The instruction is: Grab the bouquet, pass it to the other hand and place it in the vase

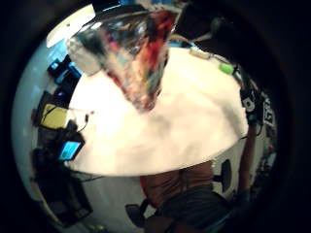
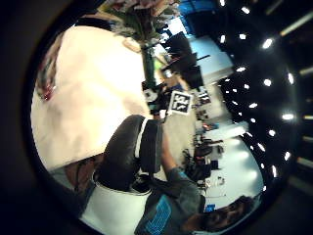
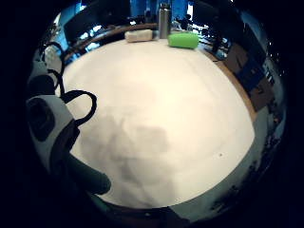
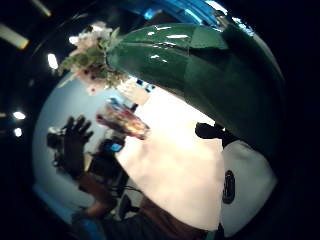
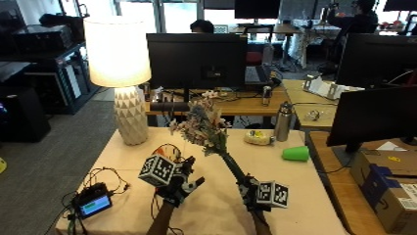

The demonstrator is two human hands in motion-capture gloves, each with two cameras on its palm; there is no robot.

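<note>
Your right hand [image 5: 256, 192] gripped the bouquet [image 5: 203, 128] by its stem, left hand [image 5: 179, 182] open-fingered; handover done, vase [image 4: 122, 121] next.

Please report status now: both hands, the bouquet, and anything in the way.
Right hand grips the bouquet by its green stem, tilted above the table. Left hand open, holding nothing. Vase stands near the lamp; nothing blocks the path.
</note>
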